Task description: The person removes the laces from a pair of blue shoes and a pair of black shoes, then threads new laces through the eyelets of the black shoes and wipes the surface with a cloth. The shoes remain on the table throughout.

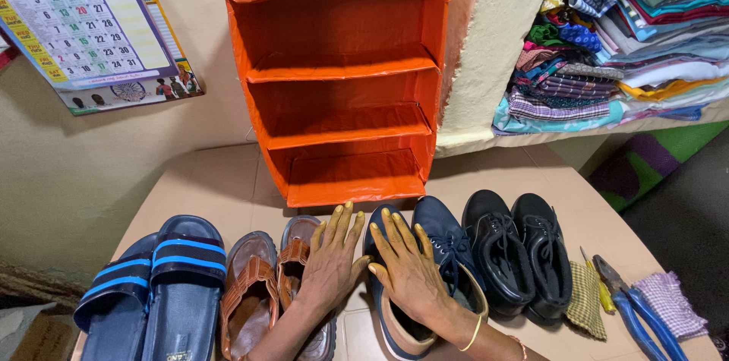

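My left hand [331,261] lies flat, fingers spread, on the right sandal of a brown pair [258,285]. Resting beside it, my right hand [410,268] is flat on the left shoe of a navy blue pair of sneakers [444,243]. Neither hand grips anything. An empty orange shelf unit [342,80] with three tiers stands against the wall just beyond my fingertips. A pair of blue striped slides [156,285] sits at the left, and a pair of black lace-up shoes [516,251] at the right.
Blue-handled pliers [634,308], a green checked cloth [585,300] and a purple checked cloth [670,302] lie at the right on the tan floor [220,179]. Folded clothes [630,34] are stacked on a ledge at upper right. A calendar [83,23] hangs on the left wall.
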